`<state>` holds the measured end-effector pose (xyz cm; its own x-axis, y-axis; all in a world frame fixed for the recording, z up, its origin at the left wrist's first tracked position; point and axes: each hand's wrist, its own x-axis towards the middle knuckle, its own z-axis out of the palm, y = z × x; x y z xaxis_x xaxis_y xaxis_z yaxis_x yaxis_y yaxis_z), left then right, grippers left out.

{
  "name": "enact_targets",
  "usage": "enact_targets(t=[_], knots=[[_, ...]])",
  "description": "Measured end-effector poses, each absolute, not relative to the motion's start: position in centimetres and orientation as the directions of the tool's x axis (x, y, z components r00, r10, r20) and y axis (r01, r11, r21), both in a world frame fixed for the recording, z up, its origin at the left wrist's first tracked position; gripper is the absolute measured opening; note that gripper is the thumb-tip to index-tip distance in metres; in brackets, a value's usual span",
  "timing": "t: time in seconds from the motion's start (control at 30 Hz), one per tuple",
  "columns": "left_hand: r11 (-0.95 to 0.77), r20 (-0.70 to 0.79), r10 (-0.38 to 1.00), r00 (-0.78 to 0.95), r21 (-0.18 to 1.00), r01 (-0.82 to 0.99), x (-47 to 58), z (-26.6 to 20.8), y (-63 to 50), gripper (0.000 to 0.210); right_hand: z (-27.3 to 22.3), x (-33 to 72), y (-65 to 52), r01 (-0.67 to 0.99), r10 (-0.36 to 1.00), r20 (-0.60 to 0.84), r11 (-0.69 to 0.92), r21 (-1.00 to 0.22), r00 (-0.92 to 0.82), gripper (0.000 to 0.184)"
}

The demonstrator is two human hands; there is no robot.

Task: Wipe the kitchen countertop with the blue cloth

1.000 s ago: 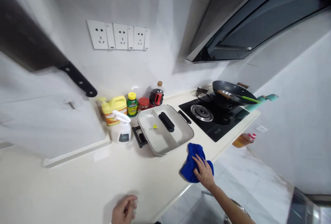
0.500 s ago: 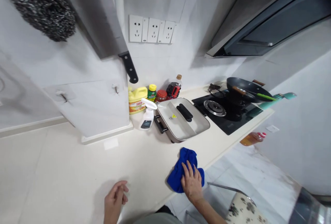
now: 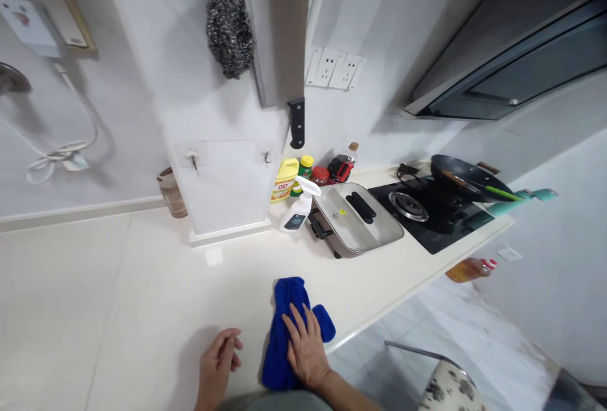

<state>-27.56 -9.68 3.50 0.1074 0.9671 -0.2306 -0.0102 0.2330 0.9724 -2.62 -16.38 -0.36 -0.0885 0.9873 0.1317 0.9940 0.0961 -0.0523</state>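
Note:
My right hand [image 3: 307,349] lies flat on a blue cloth [image 3: 275,360], its fingers spread and pressing it against the pale countertop [image 3: 156,310]. Part of the cloth sticks out to the right of the hand, near the counter's front edge. To the left, my left hand [image 3: 220,360] is loosely curled just above the counter, with nothing visible in it. Beyond the cloth, a white spray bottle [image 3: 296,212] stands upright beside a rectangular electric pan [image 3: 379,234], which has a divided interior and a black handle-like piece in it.
Behind the spray bottle are a yellow jug [image 3: 283,183], a red-lidded jar [image 3: 320,175] and a bottle with a brown cap [image 3: 351,153]. A wok [image 3: 467,174] sits on the black cooktop [image 3: 429,231]. A cleaver [image 3: 296,123] and scourer [image 3: 231,28] hang on the pillar. A chair [image 3: 450,389] stands below right.
My right hand and the blue cloth have slid left along the counter. The view has turned left, bringing wall sockets and a cable into sight. The left hand stays loosely curled.

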Motion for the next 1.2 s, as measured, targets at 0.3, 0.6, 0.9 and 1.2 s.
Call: enact_targets(t=[0.3,0.6,0.9,1.2], knots=[[0.212,-0.213,0.976,0.053,0.977,0.023,-29.9,2.8,-11.4,0.055,-0.4,-6.6,-14.7,0.971,0.964,0.162,0.227,-0.080,-0.212,0.070],[0.182,-0.178,0.982,-0.066,0.982,0.053,-29.8,4.6,-13.1,0.049,0.6,-9.8,-11.4,0.937,0.940,0.078,0.337,-0.092,-0.331,0.071],[0.196,-0.168,0.971,-0.169,0.967,0.161,-27.1,5.1,-15.8,0.054,3.3,-12.5,-7.0,0.762,0.801,0.038,0.581,-0.286,-0.597,0.065],[0.038,-0.080,0.994,0.080,0.900,0.434,-22.0,6.7,-16.5,0.044,1.4,-5.7,-6.8,0.704,0.760,0.193,0.649,-0.290,-0.621,0.072]])
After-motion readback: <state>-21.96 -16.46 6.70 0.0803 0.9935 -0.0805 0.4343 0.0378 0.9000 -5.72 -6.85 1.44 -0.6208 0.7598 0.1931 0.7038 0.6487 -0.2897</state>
